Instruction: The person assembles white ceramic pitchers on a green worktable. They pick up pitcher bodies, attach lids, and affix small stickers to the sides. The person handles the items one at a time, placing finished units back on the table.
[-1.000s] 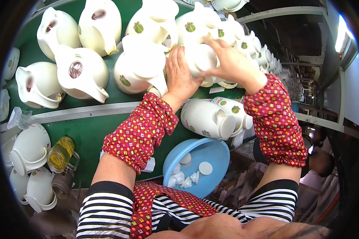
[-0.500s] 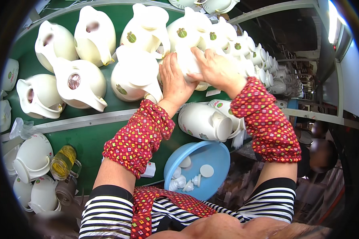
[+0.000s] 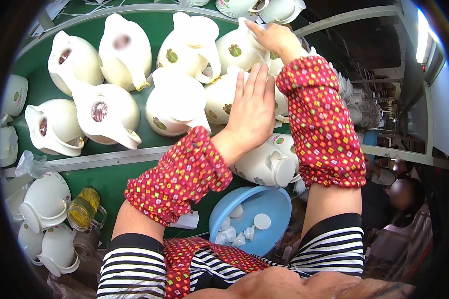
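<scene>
My left hand (image 3: 252, 112) lies flat with its fingers stretched out together, against the top right of a white jug (image 3: 217, 102) that has small green-and-brown motifs. Farther off, my right hand (image 3: 279, 40) reaches to the top of another white jug (image 3: 233, 49) with a green motif. One finger points along its upper end; the other fingers are partly hidden. To the left of my left hand stands a third white jug (image 3: 174, 104), its handle toward me. Beneath my left wrist, a white jug with a round end (image 3: 264, 162) lies on its side.
More white jugs (image 3: 77, 67) crowd the green table (image 3: 149, 55) behind a metal rail (image 3: 110, 158). Nearer me are a blue basin (image 3: 279, 214) with white caps (image 3: 262, 221) and a glass mug (image 3: 85, 207). A person (image 3: 401, 197) is at the right.
My right hand has left the middle jug and moved up and away to a farther jug. My left hand has shifted right, its fingers now straight. The whole view has slid slightly downward.
</scene>
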`<state>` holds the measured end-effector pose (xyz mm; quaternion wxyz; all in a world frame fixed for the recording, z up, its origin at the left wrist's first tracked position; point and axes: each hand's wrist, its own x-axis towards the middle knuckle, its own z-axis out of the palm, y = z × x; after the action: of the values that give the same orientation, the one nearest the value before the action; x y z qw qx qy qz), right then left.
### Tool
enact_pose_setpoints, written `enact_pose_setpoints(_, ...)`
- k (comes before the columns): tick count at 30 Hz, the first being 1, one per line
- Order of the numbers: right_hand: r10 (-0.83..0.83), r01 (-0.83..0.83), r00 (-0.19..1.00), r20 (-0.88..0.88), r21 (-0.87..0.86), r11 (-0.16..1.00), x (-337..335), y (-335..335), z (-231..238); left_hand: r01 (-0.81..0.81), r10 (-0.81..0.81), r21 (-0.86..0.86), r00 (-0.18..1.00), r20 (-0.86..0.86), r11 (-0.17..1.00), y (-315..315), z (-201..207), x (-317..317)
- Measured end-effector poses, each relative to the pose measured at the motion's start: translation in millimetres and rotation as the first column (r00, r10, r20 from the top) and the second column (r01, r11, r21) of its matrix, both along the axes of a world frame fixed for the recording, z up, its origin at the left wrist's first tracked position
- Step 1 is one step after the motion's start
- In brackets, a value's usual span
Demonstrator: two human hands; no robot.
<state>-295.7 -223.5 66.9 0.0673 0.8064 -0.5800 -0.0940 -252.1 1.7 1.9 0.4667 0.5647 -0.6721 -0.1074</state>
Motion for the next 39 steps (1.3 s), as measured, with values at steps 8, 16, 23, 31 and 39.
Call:
enact_pose_setpoints(8,0.204,-0.213,0.977,0.061,0.262,0.941,-18.6,-28.5,5.6,-0.070,-0.052,0.274,0.909,0.415,0.959,-59.4,-8.1,-11.1)
enact_pose_setpoints(16,0.629,-0.628,0.773,0.081,0.233,0.742,-22.0,-3.4,18.4,-0.077,-0.064,0.299,0.898,0.435,0.951,-57.5,-10.1,-4.7)
enact_pose_setpoints(23,0.520,-0.520,0.854,0.007,-0.013,0.854,-25.0,-19.4,12.9,-0.091,-0.017,0.239,0.909,0.416,0.967,-58.2,-15.2,-8.5)
enact_pose_setpoints(31,0.295,-0.296,0.955,-0.034,-0.033,0.955,-5.6,3.4,13.5,-0.095,-0.004,0.226,0.916,0.401,0.970,-58.7,-16.7,-8.0)
enact_pose_setpoints(39,0.155,-0.151,0.987,-0.043,0.087,0.985,-5.6,-0.3,-3.4,-0.055,-0.036,0.228,0.927,0.374,0.972,-60.0,-15.3,-6.4)
